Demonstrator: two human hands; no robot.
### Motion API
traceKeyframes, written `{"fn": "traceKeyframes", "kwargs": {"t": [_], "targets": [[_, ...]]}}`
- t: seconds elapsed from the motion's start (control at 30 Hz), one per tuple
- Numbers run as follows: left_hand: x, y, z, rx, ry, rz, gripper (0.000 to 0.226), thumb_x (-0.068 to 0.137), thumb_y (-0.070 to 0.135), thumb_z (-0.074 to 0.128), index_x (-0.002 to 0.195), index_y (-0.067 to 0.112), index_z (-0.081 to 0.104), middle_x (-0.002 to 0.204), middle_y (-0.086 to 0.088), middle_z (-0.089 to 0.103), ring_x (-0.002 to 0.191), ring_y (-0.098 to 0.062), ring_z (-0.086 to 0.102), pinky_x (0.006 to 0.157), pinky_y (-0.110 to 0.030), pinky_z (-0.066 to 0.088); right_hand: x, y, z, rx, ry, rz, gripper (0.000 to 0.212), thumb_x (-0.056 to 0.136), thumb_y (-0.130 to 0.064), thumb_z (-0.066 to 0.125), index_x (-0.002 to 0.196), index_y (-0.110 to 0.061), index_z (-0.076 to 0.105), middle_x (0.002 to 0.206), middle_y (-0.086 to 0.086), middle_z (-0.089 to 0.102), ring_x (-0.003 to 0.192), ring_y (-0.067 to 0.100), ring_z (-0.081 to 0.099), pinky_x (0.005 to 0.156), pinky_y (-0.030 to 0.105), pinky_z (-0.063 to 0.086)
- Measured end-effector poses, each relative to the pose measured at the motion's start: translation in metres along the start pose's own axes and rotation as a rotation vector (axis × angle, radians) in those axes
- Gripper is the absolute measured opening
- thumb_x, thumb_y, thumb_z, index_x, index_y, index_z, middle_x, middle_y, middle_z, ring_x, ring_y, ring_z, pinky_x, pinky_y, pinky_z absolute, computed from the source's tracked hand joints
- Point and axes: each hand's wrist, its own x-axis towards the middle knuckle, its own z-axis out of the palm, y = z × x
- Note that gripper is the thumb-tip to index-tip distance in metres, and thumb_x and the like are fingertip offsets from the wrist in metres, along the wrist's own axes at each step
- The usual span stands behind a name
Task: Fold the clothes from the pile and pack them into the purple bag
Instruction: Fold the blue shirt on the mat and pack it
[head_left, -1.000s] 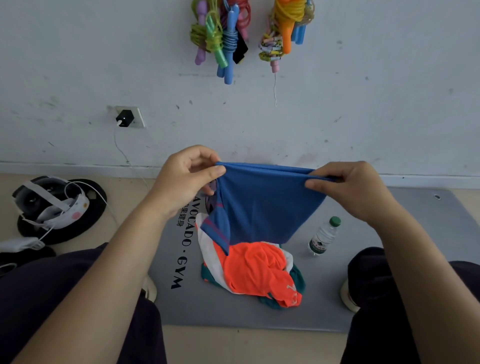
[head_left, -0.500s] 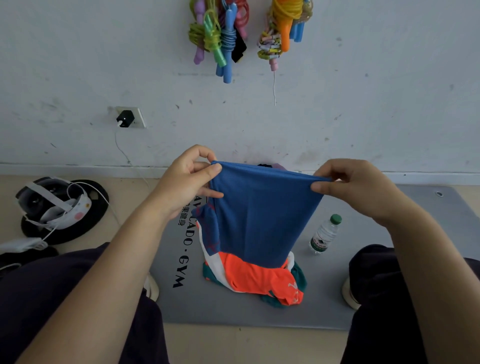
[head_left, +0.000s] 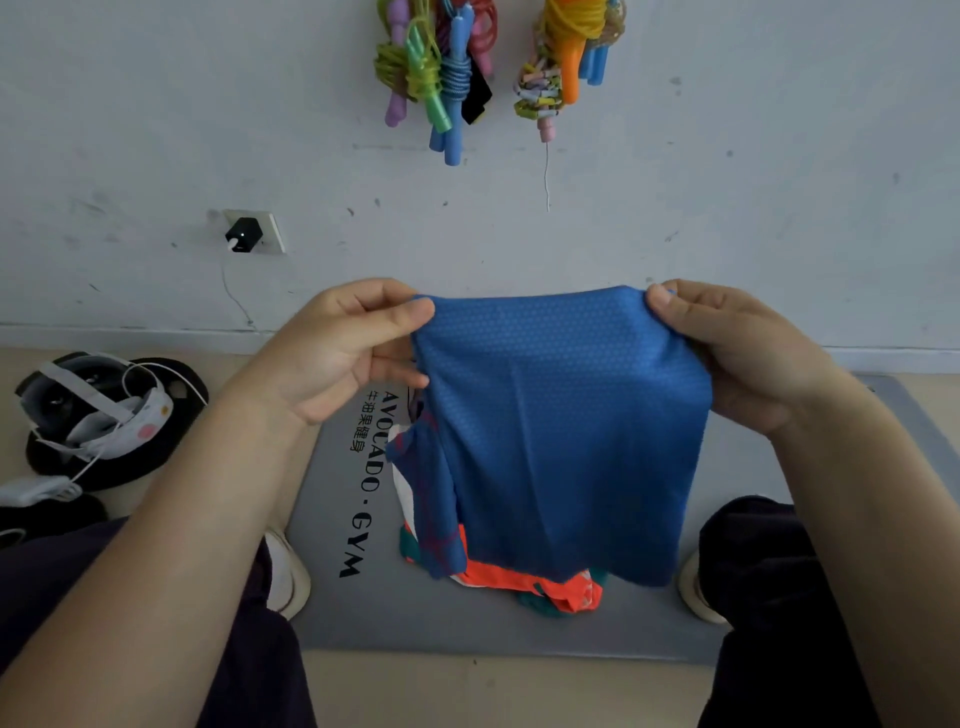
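Left hand: the left hand (head_left: 343, 353) pinches the top left corner of a blue mesh garment (head_left: 561, 431), thumb in front.
Right hand: the right hand (head_left: 737, 353) pinches the top right corner, fingers curled behind the cloth.
Garment: held up taut in the air between both hands, hanging over the pile of clothes (head_left: 524, 582) (orange, white and teal show beneath its hem).
Pile: at the middle of the grey gym mat (head_left: 363, 613), toward its near edge, on the floor.
Wall: skipping ropes (head_left: 441, 67) hang above.
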Motion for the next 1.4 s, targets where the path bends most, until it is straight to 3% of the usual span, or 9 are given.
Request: {"fn": "traceKeyframes", "kwargs": {"t": [0.17, 0.23, 0.37, 0.67, 0.8, 0.97, 1.2, 1.3, 1.4], "targets": [[0.029, -0.052, -0.021, 0.376, 0.2, -0.229, 0.008, 0.084, 0.022, 0.074, 0.083, 0.017, 0.069, 0.055, 0.002, 0.06, 0.046, -0.011, 0.057, 0.043, -0.021, 0.046, 0.038, 0.039, -0.013, -0.272, 0.194, 0.164, 0.022, 0.081, -0.03, 0.074, 0.069, -0.019, 0.059, 0.068, -0.003, 0.06, 0.067, 0.012, 0.054, 0.072, 0.027, 0.045], [0.038, -0.086, -0.024, 0.342, 0.212, -0.323, 0.006, 0.092, 0.019, 0.067, 0.09, 0.015, 0.063, 0.059, -0.002, 0.064, 0.044, -0.015, 0.062, 0.043, -0.022, 0.049, 0.057, 0.071, -0.014, -0.372, 0.268, 0.208, 0.021, 0.083, -0.026, 0.075, 0.073, -0.015, 0.061, 0.057, -0.004, 0.054, 0.057, 0.012, 0.047, 0.062, 0.025, 0.039], [0.053, -0.135, -0.02, 0.246, 0.313, -0.317, 0.006, 0.097, 0.018, 0.062, 0.093, 0.016, 0.058, 0.083, -0.013, 0.074, 0.064, -0.019, 0.073, 0.058, -0.026, 0.056, 0.083, 0.124, -0.005, -0.251, 0.385, 0.171, 0.019, 0.087, -0.017, 0.073, 0.074, -0.009, 0.062, 0.052, 0.003, 0.059, 0.052, 0.021, 0.055, 0.064, 0.036, 0.053], [0.012, -0.282, 0.005, 0.123, 0.707, -0.458, 0.012, 0.081, 0.018, 0.078, 0.073, 0.019, 0.068, 0.069, 0.004, 0.069, 0.071, -0.021, 0.068, 0.056, -0.028, 0.056, 0.043, 0.266, -0.003, -0.033, 0.587, 0.374, 0.011, 0.088, -0.014, 0.07, 0.08, -0.007, 0.066, 0.072, 0.016, 0.072, 0.057, 0.021, 0.072, 0.053, 0.025, 0.055], [-0.033, -0.37, 0.006, 0.118, 0.576, -0.803, 0.015, 0.086, 0.002, 0.071, 0.087, 0.012, 0.059, 0.101, -0.022, 0.069, 0.068, -0.025, 0.069, 0.062, -0.033, 0.057, 0.002, 0.351, -0.002, -0.133, 0.434, 0.712, 0.008, 0.091, 0.0, 0.061, 0.098, -0.004, 0.057, 0.082, 0.015, 0.064, 0.048, 0.01, 0.067, 0.054, 0.027, 0.044], [-0.06, -0.428, 0.003, -0.025, 0.537, -1.039, 0.028, 0.09, 0.001, 0.067, 0.114, 0.001, 0.051, 0.099, -0.02, 0.068, 0.053, -0.011, 0.069, 0.057, -0.025, 0.057, -0.014, 0.403, 0.002, -0.186, 0.435, 0.861, 0.024, 0.087, 0.003, 0.065, 0.086, -0.013, 0.047, 0.081, 0.015, 0.063, 0.043, 0.01, 0.063, 0.053, 0.027, 0.042], [-0.064, -0.432, -0.008, 0.218, 0.206, -1.294, 0.033, 0.086, 0.025, 0.077, 0.106, 0.006, 0.059, 0.078, -0.009, 0.072, 0.05, -0.014, 0.068, 0.05, -0.025, 0.053, -0.014, 0.413, -0.011, -0.559, 0.102, 1.063, 0.014, 0.088, -0.012, 0.064, 0.082, -0.011, 0.051, 0.063, 0.004, 0.064, 0.043, 0.011, 0.062, 0.045, 0.021, 0.041], [-0.044, -0.425, -0.025, 0.63, 0.182, -1.198, 0.055, 0.079, 0.065, 0.065, 0.084, 0.011, 0.063, 0.072, -0.007, 0.073, 0.054, -0.017, 0.065, 0.052, -0.026, 0.047, 0.011, 0.403, -0.014, -0.996, 0.166, 0.85, 0.026, 0.084, -0.037, 0.06, 0.074, -0.014, 0.051, 0.063, -0.002, 0.055, 0.063, 0.027, 0.057, 0.054, 0.026, 0.036], [-0.015, -0.423, -0.042, 0.714, 0.476, -0.899, 0.048, 0.083, 0.055, 0.055, 0.073, 0.007, 0.058, 0.07, -0.011, 0.067, 0.063, -0.024, 0.061, 0.057, -0.031, 0.042, 0.048, 0.392, 0.007, -1.073, 0.355, 0.424, 0.023, 0.083, -0.034, 0.061, 0.086, -0.014, 0.051, 0.079, 0.0, 0.055, 0.075, 0.028, 0.052, 0.059, 0.031, 0.035]]}}
